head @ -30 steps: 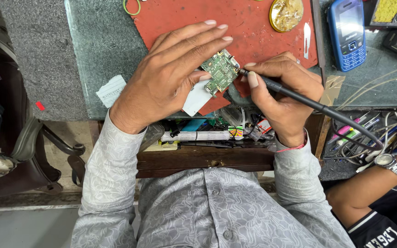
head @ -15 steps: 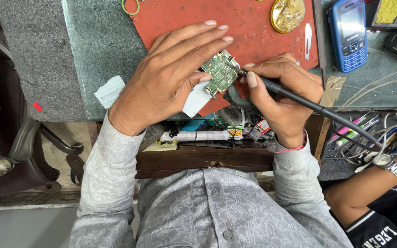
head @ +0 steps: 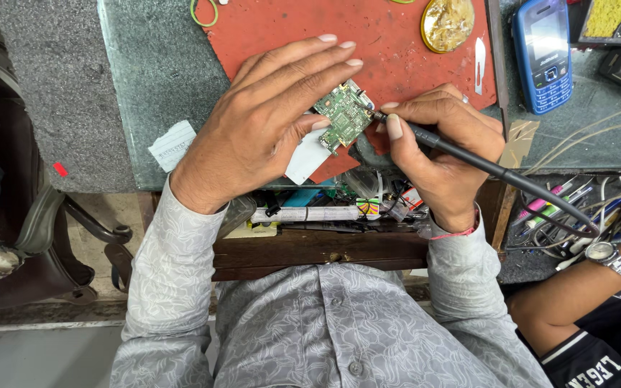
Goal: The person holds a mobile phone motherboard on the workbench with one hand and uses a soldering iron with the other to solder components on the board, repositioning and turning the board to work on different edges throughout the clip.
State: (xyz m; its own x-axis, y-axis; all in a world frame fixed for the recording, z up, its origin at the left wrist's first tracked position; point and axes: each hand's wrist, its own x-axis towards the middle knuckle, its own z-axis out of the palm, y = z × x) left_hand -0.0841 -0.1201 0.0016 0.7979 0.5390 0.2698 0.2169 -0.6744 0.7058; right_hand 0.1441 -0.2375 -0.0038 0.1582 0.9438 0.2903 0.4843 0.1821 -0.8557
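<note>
A white paper slip [head: 172, 145] lay on the green stone bench top [head: 156, 79], left of the left hand [head: 267, 118], whose spread fingers and thumb pinned a small green circuit board [head: 342, 115] against the red mat [head: 397, 43]. The right hand [head: 443, 144] was clamped pen-style round a black soldering iron [head: 468, 158], its tip at the board's right edge (whether it actually touched a pad was hard to tell). A slipped tip could bridge neighbouring contacts or burn the thumb just beside it. Further right lay a blue phone [head: 543, 54], and a co-worker's arm with a wristwatch [head: 609, 257] near the tangled wires.
</note>
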